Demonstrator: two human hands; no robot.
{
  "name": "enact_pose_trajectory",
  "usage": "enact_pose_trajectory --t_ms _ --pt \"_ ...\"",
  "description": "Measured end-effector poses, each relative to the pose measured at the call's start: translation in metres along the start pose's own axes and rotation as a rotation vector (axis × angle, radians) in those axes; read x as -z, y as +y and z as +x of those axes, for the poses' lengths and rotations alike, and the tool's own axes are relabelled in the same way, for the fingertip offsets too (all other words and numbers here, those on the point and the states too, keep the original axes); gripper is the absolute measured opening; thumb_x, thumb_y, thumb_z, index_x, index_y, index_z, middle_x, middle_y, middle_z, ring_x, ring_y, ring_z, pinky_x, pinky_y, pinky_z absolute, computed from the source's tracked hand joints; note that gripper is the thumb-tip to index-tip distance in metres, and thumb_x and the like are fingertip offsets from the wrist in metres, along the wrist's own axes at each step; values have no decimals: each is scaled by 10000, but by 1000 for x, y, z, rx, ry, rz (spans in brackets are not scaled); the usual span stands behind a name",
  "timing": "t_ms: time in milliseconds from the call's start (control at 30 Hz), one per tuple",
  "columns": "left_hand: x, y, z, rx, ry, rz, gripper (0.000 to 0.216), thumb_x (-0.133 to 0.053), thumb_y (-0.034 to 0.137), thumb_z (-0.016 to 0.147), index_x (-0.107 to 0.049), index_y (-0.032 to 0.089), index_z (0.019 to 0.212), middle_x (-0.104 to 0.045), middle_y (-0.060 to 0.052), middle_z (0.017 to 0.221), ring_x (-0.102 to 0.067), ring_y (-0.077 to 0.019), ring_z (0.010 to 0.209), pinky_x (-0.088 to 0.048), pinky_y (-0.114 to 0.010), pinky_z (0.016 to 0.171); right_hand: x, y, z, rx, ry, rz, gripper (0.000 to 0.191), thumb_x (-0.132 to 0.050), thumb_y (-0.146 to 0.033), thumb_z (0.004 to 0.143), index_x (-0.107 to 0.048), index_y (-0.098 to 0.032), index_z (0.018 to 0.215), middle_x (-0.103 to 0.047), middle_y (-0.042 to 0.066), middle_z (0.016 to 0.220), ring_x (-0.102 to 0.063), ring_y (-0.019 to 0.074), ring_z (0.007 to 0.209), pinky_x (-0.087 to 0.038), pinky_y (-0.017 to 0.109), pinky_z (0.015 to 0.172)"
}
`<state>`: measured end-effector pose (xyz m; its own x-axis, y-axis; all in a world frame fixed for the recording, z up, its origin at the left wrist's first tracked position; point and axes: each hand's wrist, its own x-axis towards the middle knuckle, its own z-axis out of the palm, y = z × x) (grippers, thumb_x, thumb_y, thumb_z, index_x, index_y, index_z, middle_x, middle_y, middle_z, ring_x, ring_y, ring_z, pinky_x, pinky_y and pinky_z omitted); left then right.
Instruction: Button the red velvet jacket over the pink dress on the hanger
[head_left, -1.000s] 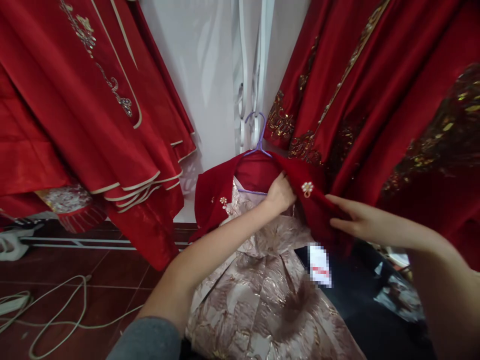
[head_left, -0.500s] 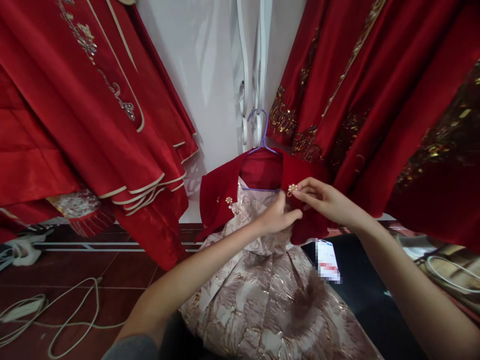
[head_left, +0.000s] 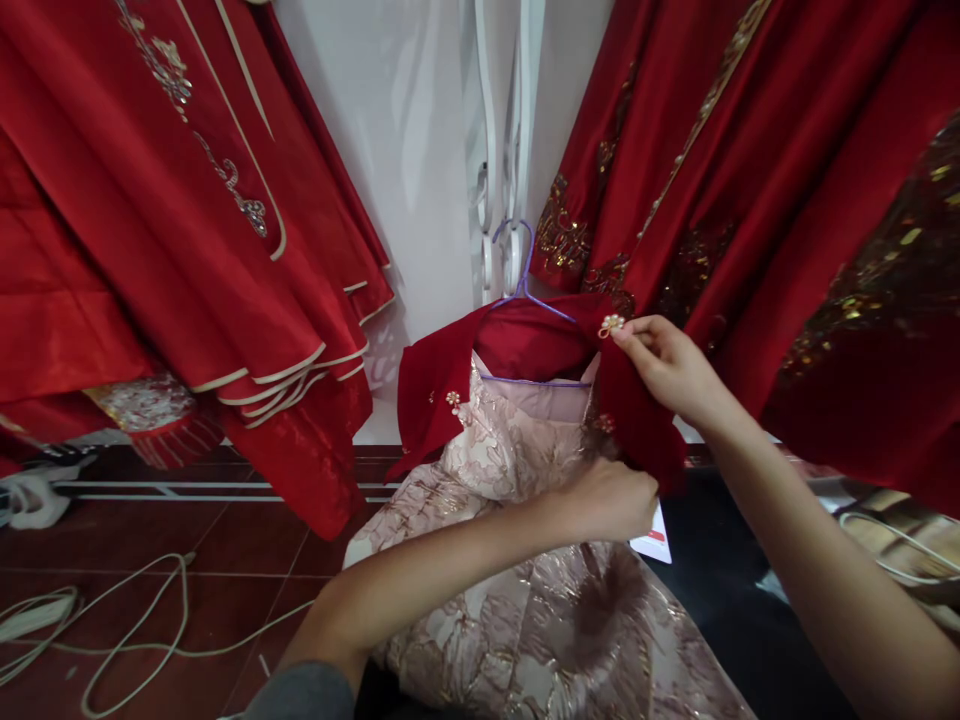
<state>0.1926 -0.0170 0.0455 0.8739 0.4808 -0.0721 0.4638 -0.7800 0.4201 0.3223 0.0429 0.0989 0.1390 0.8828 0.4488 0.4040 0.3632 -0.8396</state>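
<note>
A short red jacket (head_left: 433, 375) hangs over a pale pink and gold brocade dress (head_left: 487, 590) on a purple hanger (head_left: 526, 275). My right hand (head_left: 675, 370) pinches a pearl flower fastener (head_left: 611, 326) at the jacket's right front, lifting that panel outward. Lower down, my left hand (head_left: 619, 500) is closed in a fist beside the panel's bottom edge. Its fingertips face away, so what they grip is hidden. Another flower fastener (head_left: 453, 400) sits on the jacket's left front, and a blurred one (head_left: 604, 424) shows lower on the right.
Red embroidered garments hang at left (head_left: 300, 250) and right (head_left: 720, 200). Behind the hanger stands a white panel (head_left: 375, 120) with white curved metalwork. A pale cable (head_left: 184, 600) coils on the tiled floor. A phone (head_left: 654, 545) lies on a black surface (head_left: 720, 570), partly covered by my left hand.
My right hand has moved up and slightly right with the flower fastener, opening the jacket front wider. My left hand has dropped from the neckline to the panel's lower edge and closed.
</note>
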Motion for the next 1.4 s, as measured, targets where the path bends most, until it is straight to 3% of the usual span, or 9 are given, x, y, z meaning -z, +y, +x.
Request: enact_pose_trajectory --t_ms 167,300,467,600,700,867,1133,1267,1400 --pt "14 12 -22 -53 -216 -626 432 -277 344 957 -576 54 1069 -689 -116 757 -682 -196 689 -520 -314 611 10 -6 5 -70 9 20 337 -606 -568 783 -549 -243 854 -594 0 600 -542 156 498 -409 272 429" --pt "18 -17 -47 -2 -404 -731 364 -435 407 908 -569 129 1100 -708 -74 760 -672 -180 642 -519 -304 593 10 -7 -7 -74 -210 -95 369 -581 -593 789 -572 -230 852 -605 2 618 -529 141 486 -426 275 449" --pt "23 -71 -71 281 269 -240 192 -543 327 829 -629 199 944 -698 -40 862 -650 -183 768 -503 -312 720 5 0 -16 2 -143 -227 391 -567 -604 786 -571 -227 890 -617 19 657 -535 154 500 -447 303 474" --pt "27 -108 -80 464 831 175 384 -550 288 809 -505 138 1160 -560 -143 1148 -531 -285 1081 -450 -430 893 -11 1 -17 70 -230 -298 312 -551 -530 822 -573 -226 888 -640 33 738 -572 164 584 -477 318 565" --pt "25 -132 -84 575 992 303 553 -561 237 780 -372 80 1276 -429 -221 1273 -452 -344 1171 -418 -492 925 -29 9 -16 118 -240 -326 287 -554 -477 831 -558 -209 931 -645 54 831 -595 169 660 -493 326 643" --pt "28 -154 -92 579 888 129 354 -442 147 842 -385 112 1189 -534 -174 1152 -562 -269 1079 -461 -396 901 -50 37 -11 141 -70 -455 380 -613 -505 778 -547 -189 978 -615 67 853 -588 184 694 -493 343 668" --pt "80 -130 -127 753 381 222 203 -534 258 832 -561 150 1001 -685 -156 922 -665 -315 901 -492 -367 762 -71 52 4 158 58 -378 371 -659 -512 726 -516 -201 870 -595 63 846 -577 185 705 -494 339 667" --pt "99 -124 -134 824 405 319 197 -542 194 764 -661 184 921 -705 -143 958 -663 -335 915 -485 -376 753 -90 55 12 86 178 -263 491 -657 -456 709 -429 -186 1050 -593 70 910 -593 178 682 -505 334 631" --pt "102 -133 -115 657 472 159 127 -590 262 770 -675 204 845 -717 -82 870 -670 -249 827 -475 -294 721 -97 59 20 37 170 -219 435 -649 -406 699 -436 -193 1013 -601 46 844 -601 179 670 -514 344 650"
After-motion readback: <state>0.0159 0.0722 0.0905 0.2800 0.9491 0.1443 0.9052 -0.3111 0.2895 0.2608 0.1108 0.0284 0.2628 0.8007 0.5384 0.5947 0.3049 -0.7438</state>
